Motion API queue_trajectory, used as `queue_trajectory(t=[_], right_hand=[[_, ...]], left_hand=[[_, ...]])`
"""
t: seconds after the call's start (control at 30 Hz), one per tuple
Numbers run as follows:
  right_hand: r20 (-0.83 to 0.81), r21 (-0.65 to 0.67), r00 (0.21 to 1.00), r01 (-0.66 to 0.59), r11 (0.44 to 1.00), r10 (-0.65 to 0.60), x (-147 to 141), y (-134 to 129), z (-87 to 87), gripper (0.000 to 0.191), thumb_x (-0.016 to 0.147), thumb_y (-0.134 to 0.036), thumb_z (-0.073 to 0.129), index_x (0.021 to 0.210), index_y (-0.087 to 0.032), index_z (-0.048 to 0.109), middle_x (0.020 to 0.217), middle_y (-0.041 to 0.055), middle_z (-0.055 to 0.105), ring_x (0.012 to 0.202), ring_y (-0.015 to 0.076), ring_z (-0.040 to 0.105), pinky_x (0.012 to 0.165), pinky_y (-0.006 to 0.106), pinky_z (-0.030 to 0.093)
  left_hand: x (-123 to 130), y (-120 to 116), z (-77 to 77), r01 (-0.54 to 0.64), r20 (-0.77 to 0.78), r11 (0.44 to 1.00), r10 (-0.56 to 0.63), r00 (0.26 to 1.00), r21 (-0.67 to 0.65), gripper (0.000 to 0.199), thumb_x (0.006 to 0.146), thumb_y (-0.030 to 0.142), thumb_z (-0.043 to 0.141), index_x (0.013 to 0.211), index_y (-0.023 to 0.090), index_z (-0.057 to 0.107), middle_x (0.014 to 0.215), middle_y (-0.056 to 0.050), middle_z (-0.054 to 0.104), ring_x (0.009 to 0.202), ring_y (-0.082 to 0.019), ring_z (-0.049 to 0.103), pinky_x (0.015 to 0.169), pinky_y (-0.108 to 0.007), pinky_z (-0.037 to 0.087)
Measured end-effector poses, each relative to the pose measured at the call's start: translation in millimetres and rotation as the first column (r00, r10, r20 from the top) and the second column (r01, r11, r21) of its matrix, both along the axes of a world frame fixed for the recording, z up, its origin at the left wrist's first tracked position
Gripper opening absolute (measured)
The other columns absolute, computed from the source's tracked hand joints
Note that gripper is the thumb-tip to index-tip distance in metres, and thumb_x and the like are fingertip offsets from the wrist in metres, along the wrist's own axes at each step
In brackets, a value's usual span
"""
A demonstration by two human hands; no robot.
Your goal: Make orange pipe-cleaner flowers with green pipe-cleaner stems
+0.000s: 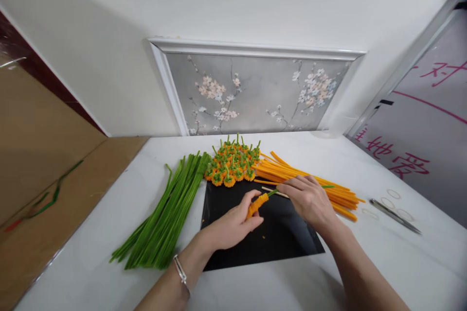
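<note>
An orange pipe-cleaner coil (257, 203) sits pinched in my left hand (229, 226) above the black mat (270, 243), its green stem (273, 193) gripped by my right hand's (310, 199) closed fingers. Beyond lie finished orange pumpkins (233, 163), with orange pipe cleaners (310, 180) right, green pipe cleaners (168, 209) left, and scissors (394, 214) on the desk (401, 262).

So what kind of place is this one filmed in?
Probably a home or small workshop craft table: a white table against a wall with a flower painting, laid with green pipe cleaners, orange pipe cleaners and a pile of finished orange pieces.
</note>
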State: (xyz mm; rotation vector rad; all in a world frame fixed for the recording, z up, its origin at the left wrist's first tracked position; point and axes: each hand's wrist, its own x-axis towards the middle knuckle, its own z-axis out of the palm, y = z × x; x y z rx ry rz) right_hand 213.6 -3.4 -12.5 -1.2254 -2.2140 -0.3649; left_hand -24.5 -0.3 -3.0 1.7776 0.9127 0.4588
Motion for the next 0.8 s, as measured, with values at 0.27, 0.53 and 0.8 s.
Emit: queue_trajectory(t=[0.27, 0.53, 0.8], right_hand=[[0.005, -0.046, 0.997, -0.073, 0.996, 0.073, -12.0, 1.5, -6.9, 0.023, 0.095, -0.015, 0.046, 0.097, -0.022, 0.067, 0.083, 0.0030, 0.070, 0.074, 0.0159, 0.057, 0.067, 0.030, 0.030], [0.014, -0.056, 0.994, -0.111, 0.992, 0.112, -12.8, 0.5, -4.5, 0.025, 0.094, -0.012, 0.045, 0.094, -0.023, 0.067, 0.081, 0.0024, 0.069, 0.072, 0.0155, 0.055, 0.067, 0.030, 0.031], [-0.011, -0.078, 0.983, -0.183, 0.980, 0.182, -28.6, -2.5, -4.9, 0.026, 0.095, -0.013, 0.042, 0.090, -0.022, 0.066, 0.076, 0.0018, 0.067, 0.068, 0.0146, 0.052, 0.065, 0.029, 0.030]], left_hand=[[8.1, 4.8, -1.8, -0.082, 0.219, 0.834, 0.236, 0.947, -0.546, 0.040, 0.089, 0.057, 0.043, 0.109, 0.023, 0.047, 0.068, 0.005, 0.044, 0.043, -0.003, 0.021, 0.039, -0.015, 0.008], [3.5, 4.1, 1.0, -0.021, 0.161, 0.843, 0.127, 0.979, -0.538, 0.041, 0.085, 0.056, 0.050, 0.092, 0.016, 0.055, 0.060, 0.007, 0.042, 0.040, -0.002, 0.018, 0.037, -0.017, 0.008], [5.0, 4.6, 0.4, -0.050, 0.148, 0.836, 0.155, 0.977, -0.546, 0.040, 0.084, 0.056, 0.051, 0.092, 0.016, 0.055, 0.059, 0.007, 0.042, 0.040, -0.002, 0.019, 0.037, -0.016, 0.009]])
